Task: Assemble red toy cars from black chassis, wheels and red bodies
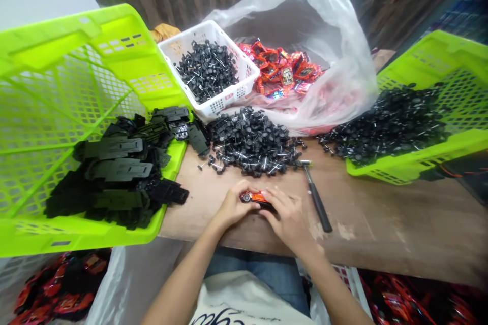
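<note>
Between my two hands, near the table's front edge, is a small red toy car (259, 197) with a wheel showing on its left end. My left hand (235, 204) grips that end, fingers curled around it. The fingers of my right hand (285, 213) close on the other end and cover much of it. Just beyond the hands lies a heap of black wheels on metal axles (255, 142). A small hammer (317, 198) with a black handle rests on the table to the right of my right hand.
On the left, a tilted green crate (152, 228) holds black chassis plates (118, 167). A white basket (229, 104) of wheel axles and a clear plastic bag (343, 61) of red car bodies (282, 68) stand behind. Another green crate (404, 167) with wheels is at right.
</note>
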Available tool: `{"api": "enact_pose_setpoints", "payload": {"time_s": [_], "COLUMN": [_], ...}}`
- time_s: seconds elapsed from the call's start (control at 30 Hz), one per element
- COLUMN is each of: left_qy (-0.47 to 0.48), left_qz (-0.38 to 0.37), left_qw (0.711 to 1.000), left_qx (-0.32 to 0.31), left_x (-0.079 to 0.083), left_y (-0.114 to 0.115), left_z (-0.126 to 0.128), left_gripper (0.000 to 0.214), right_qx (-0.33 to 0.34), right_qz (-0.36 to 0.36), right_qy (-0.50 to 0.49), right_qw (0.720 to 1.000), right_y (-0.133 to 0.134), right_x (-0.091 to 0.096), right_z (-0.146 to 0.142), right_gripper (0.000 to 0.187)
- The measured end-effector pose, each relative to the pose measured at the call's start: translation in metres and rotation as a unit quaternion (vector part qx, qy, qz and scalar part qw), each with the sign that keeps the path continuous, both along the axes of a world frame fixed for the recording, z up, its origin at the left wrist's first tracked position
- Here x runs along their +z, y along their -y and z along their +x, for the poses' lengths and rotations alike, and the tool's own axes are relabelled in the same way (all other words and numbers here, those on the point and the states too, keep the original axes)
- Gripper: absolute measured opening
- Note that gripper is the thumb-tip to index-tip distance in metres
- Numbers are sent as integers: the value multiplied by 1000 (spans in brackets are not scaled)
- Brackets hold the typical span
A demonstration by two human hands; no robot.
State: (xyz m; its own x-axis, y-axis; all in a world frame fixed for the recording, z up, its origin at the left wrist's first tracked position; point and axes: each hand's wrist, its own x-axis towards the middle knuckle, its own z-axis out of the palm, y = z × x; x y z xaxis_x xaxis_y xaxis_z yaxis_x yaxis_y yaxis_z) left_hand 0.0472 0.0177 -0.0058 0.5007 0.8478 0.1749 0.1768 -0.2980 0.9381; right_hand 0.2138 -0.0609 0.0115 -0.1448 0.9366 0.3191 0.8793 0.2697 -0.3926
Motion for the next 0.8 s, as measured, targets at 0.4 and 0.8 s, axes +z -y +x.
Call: {"api": "enact_pose_setpoints", "payload": {"time_s": [0.4, 0.8], "left_qy": [-12, 13], "left_qz": [-9, -84], "left_qw": [998, 991], "left_qx": [63, 104], "left_x": [7, 23], "left_y": [3, 27], "left_z": [5, 23], "left_gripper": [16, 15], "right_qx": [-65, -219], "right_qz": [-100, 14], "right_qy": [-262, -42], "right_qw": [958, 975], "right_y": [-13, -22], "right_x": [5, -1], "right_z": [2, 2], "right_gripper": [19, 58]}}
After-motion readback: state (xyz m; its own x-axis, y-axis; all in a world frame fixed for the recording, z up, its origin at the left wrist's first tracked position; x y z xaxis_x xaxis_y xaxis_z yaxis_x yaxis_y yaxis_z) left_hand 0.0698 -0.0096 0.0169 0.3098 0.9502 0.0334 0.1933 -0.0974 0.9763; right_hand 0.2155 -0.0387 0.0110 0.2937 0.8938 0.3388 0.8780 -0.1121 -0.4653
